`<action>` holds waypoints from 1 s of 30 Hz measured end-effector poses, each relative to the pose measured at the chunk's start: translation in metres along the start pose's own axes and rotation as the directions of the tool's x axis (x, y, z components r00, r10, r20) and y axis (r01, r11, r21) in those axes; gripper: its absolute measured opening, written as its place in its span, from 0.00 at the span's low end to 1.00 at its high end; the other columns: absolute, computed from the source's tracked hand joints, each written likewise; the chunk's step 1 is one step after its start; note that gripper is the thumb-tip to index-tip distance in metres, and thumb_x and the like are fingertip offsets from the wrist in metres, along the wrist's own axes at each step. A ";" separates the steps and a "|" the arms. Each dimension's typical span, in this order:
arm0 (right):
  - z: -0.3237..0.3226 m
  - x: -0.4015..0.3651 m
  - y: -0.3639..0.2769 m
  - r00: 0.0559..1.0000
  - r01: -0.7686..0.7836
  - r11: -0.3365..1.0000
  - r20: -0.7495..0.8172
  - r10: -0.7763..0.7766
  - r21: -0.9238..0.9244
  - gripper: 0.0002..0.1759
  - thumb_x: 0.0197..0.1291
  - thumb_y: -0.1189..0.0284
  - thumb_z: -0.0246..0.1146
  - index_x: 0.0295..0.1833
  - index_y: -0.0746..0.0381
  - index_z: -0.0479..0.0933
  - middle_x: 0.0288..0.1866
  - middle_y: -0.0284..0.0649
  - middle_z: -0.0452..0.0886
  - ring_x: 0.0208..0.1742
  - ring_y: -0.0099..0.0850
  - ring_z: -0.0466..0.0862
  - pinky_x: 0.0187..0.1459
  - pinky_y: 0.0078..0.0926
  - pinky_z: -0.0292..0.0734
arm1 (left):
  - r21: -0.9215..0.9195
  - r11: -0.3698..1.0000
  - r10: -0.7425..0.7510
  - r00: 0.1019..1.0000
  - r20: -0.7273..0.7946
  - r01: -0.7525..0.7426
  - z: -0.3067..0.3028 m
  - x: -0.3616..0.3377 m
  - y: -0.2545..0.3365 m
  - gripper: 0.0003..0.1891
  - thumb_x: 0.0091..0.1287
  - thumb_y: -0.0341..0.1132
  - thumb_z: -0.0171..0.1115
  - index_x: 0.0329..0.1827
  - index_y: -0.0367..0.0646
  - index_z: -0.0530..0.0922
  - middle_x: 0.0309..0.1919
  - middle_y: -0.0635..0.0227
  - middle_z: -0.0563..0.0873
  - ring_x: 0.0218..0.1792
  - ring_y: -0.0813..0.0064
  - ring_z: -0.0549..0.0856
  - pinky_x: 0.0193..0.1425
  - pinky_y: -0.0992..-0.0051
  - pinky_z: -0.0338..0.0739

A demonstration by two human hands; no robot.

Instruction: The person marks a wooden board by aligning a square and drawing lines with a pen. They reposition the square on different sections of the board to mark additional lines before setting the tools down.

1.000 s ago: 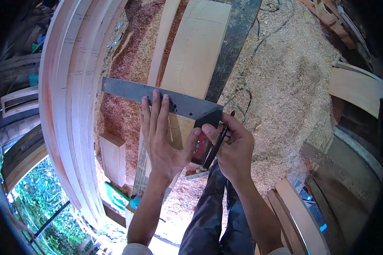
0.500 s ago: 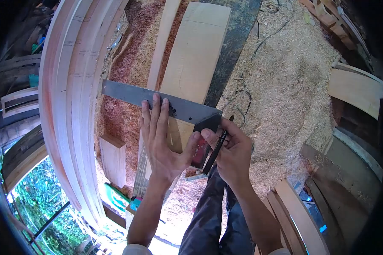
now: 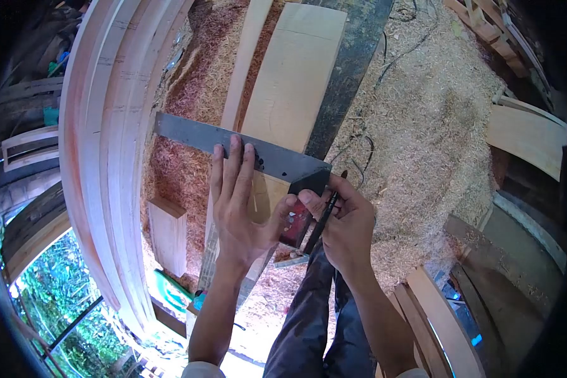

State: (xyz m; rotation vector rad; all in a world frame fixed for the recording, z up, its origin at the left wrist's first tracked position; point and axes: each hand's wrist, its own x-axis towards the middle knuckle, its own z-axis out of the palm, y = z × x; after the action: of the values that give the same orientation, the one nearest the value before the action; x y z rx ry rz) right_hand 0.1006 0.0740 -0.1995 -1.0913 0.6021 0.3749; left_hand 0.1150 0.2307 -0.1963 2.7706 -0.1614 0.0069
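Note:
A wide metal blade [image 3: 195, 134] of a square lies across a pale wooden board [image 3: 296, 75]. Its dark and red handle [image 3: 296, 223] hangs along the board's near right edge. My left hand [image 3: 238, 217] is spread, fingertips on the blade and thumb near the handle. My right hand [image 3: 343, 223] pinches a black pen-like marker [image 3: 321, 222], with the thumb at the corner where blade and handle meet. Faint lines show on the board beyond the blade.
Long curved planks [image 3: 116, 126] stand at the left. A small wood block [image 3: 168, 236] lies in the sawdust [image 3: 428, 126]. Dark cable [image 3: 368, 151] runs on the right. Curved pieces [image 3: 447, 315] lean at the lower right; my legs [image 3: 305, 315] are below.
The view has shifted slightly. My left thumb sits a little farther from the board's edge, showing more of the red handle. The square and marker keep about the same place.

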 end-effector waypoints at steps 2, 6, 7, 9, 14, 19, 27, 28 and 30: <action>0.000 0.000 0.005 1.000 0.023 1.000 -0.003 -0.023 -0.017 0.16 0.64 0.76 0.67 0.56 0.70 0.77 0.38 0.37 0.85 0.39 0.19 0.84 0.39 0.15 0.79 | 0.000 1.000 0.025 1.000 -0.008 -0.025 0.001 -0.001 -0.001 0.42 0.59 0.54 0.69 0.71 0.34 0.69 0.74 0.50 0.65 0.76 0.42 0.58 0.77 0.49 0.53; 0.000 0.001 0.006 0.989 0.117 0.986 -0.078 -0.127 -0.121 0.17 0.65 0.75 0.67 0.56 0.68 0.76 0.37 0.36 0.85 0.38 0.18 0.84 0.37 0.15 0.79 | 0.023 0.999 0.034 0.998 -0.048 -0.033 0.002 -0.001 0.000 0.43 0.58 0.54 0.70 0.70 0.34 0.69 0.73 0.50 0.66 0.75 0.42 0.59 0.76 0.49 0.55; -0.001 0.001 0.008 0.990 0.118 0.985 -0.068 -0.127 -0.128 0.17 0.65 0.75 0.67 0.56 0.68 0.76 0.37 0.36 0.85 0.38 0.18 0.84 0.37 0.15 0.79 | 0.009 1.000 0.025 0.999 -0.043 -0.024 0.001 0.000 0.001 0.42 0.57 0.53 0.71 0.70 0.35 0.69 0.73 0.51 0.66 0.75 0.42 0.60 0.76 0.50 0.55; -0.005 0.001 0.008 0.998 0.058 0.994 0.009 -0.057 -0.092 0.18 0.65 0.71 0.67 0.57 0.68 0.77 0.36 0.35 0.84 0.36 0.17 0.83 0.35 0.14 0.78 | -0.010 1.000 0.008 0.999 -0.051 -0.008 0.001 0.003 0.002 0.42 0.56 0.52 0.72 0.70 0.36 0.70 0.73 0.51 0.67 0.75 0.43 0.61 0.76 0.51 0.56; -0.002 0.004 0.000 0.998 -0.047 0.994 -0.043 0.042 -0.098 0.19 0.65 0.66 0.68 0.54 0.67 0.77 0.35 0.31 0.81 0.32 0.15 0.80 0.32 0.14 0.78 | -0.072 0.997 -0.025 0.998 -0.051 0.021 -0.004 0.001 0.004 0.37 0.57 0.46 0.71 0.69 0.40 0.72 0.72 0.54 0.69 0.74 0.46 0.64 0.76 0.56 0.58; 0.001 0.005 0.003 0.995 -0.045 0.992 -0.092 0.034 -0.116 0.19 0.63 0.64 0.70 0.52 0.66 0.78 0.32 0.27 0.77 0.29 0.14 0.78 0.27 0.13 0.77 | -0.104 0.994 0.014 1.000 -0.017 -0.015 -0.001 0.002 -0.024 0.30 0.63 0.44 0.66 0.68 0.43 0.74 0.71 0.58 0.71 0.73 0.47 0.65 0.76 0.57 0.59; 0.000 0.006 0.008 0.994 -0.036 0.999 -0.102 0.034 -0.022 0.19 0.60 0.65 0.73 0.50 0.64 0.78 0.33 0.26 0.76 0.28 0.13 0.78 0.24 0.12 0.76 | -0.083 0.997 -0.003 1.000 -0.017 0.002 -0.008 0.001 -0.008 0.38 0.56 0.53 0.70 0.69 0.45 0.74 0.72 0.60 0.71 0.73 0.49 0.65 0.76 0.57 0.59; 0.000 0.006 0.008 0.994 -0.035 0.999 -0.101 0.032 -0.021 0.19 0.60 0.65 0.73 0.50 0.64 0.78 0.33 0.26 0.76 0.28 0.13 0.78 0.24 0.12 0.76 | -0.097 0.995 0.005 1.000 0.005 -0.005 -0.006 -0.001 -0.012 0.42 0.54 0.58 0.71 0.70 0.45 0.72 0.73 0.59 0.68 0.74 0.50 0.62 0.77 0.55 0.57; 0.000 0.004 0.009 0.995 -0.023 0.999 -0.099 0.021 -0.022 0.18 0.60 0.66 0.72 0.50 0.64 0.78 0.34 0.25 0.76 0.29 0.13 0.78 0.25 0.11 0.76 | -0.108 0.994 0.020 0.999 0.029 -0.017 -0.005 -0.001 -0.014 0.47 0.52 0.63 0.71 0.72 0.45 0.70 0.75 0.59 0.66 0.76 0.51 0.59 0.78 0.53 0.54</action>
State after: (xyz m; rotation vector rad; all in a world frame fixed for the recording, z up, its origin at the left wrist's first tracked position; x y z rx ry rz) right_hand 0.0986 0.0778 -0.2090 -1.1308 0.6997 0.3489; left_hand 0.1158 0.2454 -0.1970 2.6626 -0.1897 -0.0370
